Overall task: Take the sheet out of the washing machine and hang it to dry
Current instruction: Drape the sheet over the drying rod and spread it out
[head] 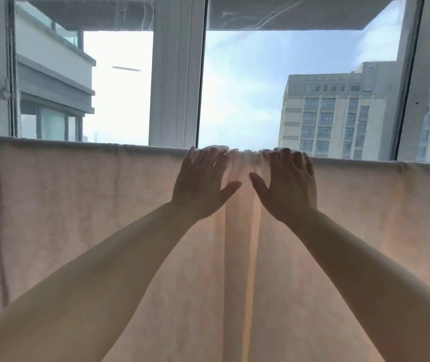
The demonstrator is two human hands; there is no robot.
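Note:
A pale pink sheet (104, 218) hangs draped over a horizontal rail, spanning the whole width of the view. Its top fold runs along the rail, and a bunched pleat (245, 231) falls down the middle. My left hand (203, 181) and my right hand (287, 184) are raised side by side at the top fold, either side of the pleat. The fingers of both hands curl over the sheet's top edge, with the thumbs spread away from the cloth. The fingertips are blurred. The rail itself is hidden under the fabric.
Behind the sheet are tall windows with white frames (174, 74). Outside stand a balcony block (52, 74) on the left and an apartment building (339, 113) on the right. A vertical seam or cord (0, 218) runs down the sheet's left part.

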